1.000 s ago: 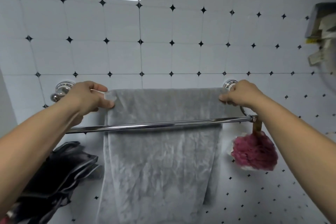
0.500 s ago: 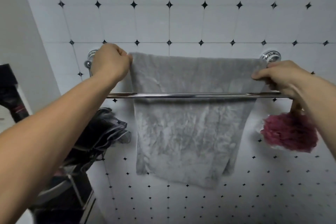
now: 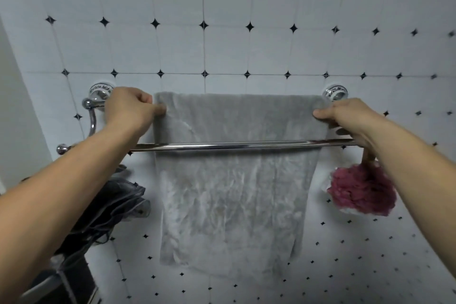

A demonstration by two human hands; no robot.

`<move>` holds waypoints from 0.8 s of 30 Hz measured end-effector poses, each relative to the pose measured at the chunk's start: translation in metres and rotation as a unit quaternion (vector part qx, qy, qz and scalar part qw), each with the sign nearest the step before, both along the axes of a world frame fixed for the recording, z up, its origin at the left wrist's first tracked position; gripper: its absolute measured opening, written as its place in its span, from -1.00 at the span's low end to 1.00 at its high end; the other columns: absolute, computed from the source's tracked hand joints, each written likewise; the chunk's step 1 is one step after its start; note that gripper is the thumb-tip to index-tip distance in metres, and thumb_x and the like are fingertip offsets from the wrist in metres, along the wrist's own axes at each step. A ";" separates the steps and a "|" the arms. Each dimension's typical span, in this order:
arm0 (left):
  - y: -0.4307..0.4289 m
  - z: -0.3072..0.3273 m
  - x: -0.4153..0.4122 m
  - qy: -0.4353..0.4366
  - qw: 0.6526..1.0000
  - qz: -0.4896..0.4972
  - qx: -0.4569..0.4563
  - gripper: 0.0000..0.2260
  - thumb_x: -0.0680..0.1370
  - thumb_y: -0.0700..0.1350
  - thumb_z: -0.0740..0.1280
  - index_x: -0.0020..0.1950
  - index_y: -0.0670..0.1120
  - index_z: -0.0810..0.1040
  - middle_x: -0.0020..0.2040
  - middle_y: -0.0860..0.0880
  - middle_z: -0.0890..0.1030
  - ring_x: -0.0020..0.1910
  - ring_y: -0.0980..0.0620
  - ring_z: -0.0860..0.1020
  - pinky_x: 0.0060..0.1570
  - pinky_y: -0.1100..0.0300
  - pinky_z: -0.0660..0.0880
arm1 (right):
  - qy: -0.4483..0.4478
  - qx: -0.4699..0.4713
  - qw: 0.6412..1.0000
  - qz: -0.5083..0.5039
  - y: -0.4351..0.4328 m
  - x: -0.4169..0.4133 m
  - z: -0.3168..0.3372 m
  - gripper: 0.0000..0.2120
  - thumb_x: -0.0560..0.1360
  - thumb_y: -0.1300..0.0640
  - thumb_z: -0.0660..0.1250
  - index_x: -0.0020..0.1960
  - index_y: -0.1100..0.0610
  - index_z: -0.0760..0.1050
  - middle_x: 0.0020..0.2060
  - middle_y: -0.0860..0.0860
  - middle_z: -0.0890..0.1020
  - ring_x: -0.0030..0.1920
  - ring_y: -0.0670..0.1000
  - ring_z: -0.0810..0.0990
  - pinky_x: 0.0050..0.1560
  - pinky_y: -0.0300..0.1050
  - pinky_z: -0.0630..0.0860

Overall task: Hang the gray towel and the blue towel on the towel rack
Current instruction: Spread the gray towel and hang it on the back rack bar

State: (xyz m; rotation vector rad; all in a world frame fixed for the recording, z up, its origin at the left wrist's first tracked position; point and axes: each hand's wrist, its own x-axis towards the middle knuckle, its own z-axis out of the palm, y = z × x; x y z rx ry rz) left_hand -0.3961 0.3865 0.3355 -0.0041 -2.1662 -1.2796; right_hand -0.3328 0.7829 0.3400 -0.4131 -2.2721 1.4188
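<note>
The gray towel (image 3: 232, 180) hangs over the back bar of the chrome towel rack (image 3: 234, 145) and drapes down behind the front bar. My left hand (image 3: 128, 108) pinches the towel's upper left corner at the back bar. My right hand (image 3: 345, 116) grips the upper right corner. The back bar itself is hidden under the towel; only its wall mounts show at either end. No blue towel is in view.
A red bath pouf (image 3: 361, 191) hangs from the right end of the front bar. A dark mesh pouf (image 3: 108, 207) hangs at the lower left. Behind is a white tiled wall (image 3: 222, 32) with black diamonds; a plain wall is at the far left.
The view has shifted, so the rack sits lower and more centred than half a second ago. Both hands stay on the towel's top corners; the towel hangs much the same.
</note>
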 end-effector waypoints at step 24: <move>0.022 0.026 0.028 -0.104 0.959 -0.147 0.217 -0.64 0.45 -0.04 0.49 0.04 -0.32 0.62 -0.05 -0.20 0.71 -0.09 -0.07 0.67 -0.38 0.22 0.39 | 0.155 0.483 0.839 0.198 -0.211 -0.044 0.030 -0.67 0.54 -0.06 0.23 0.29 -0.12 0.48 0.14 0.03 0.58 0.20 0.13 0.45 0.15 0.06 0.32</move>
